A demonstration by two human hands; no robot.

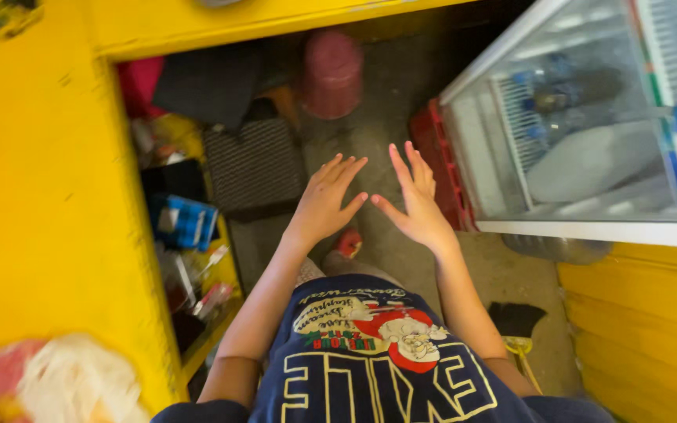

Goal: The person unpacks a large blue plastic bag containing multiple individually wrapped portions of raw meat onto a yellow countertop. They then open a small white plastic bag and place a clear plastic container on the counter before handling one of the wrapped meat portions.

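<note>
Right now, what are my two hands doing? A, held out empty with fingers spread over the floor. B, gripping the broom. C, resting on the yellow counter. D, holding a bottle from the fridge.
A: the left hand and the right hand are both open and empty, fingers spread, thumbs nearly meeting, above the floor between the yellow counter and the glass-door fridge.
</note>
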